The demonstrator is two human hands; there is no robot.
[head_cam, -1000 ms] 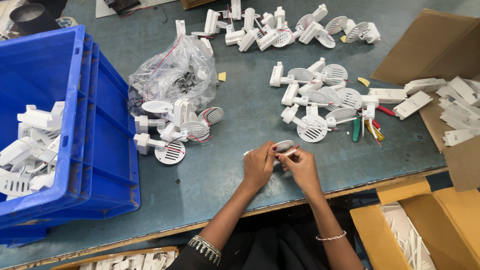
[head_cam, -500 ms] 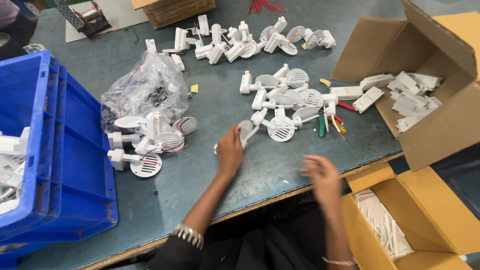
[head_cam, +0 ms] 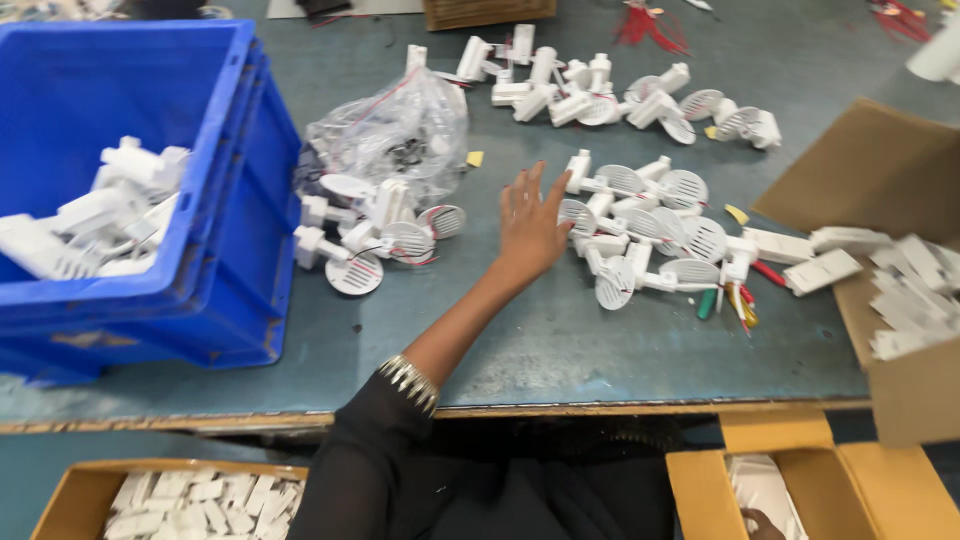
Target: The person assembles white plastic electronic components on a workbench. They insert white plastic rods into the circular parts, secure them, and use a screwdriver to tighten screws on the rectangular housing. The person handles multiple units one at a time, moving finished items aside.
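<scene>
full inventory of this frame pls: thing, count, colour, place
White plastic assemblies: many, white, in clusters mid-table, along the far edge and beside the bag.
Plastic bag: one, clear, near the crate, small parts inside.
Blue crate: one, table left, holds white parts.
Cardboard box: one, brown, table right, white pieces spilling out.
Floor boxes: two, yellow-brown, below the table edge, white pieces inside.
Table: one, grey-green.
Left hand: open, flat, fingers at the middle cluster; bracelet on the wrist.
Right hand: barely visible at the bottom edge, in the right floor box.
</scene>
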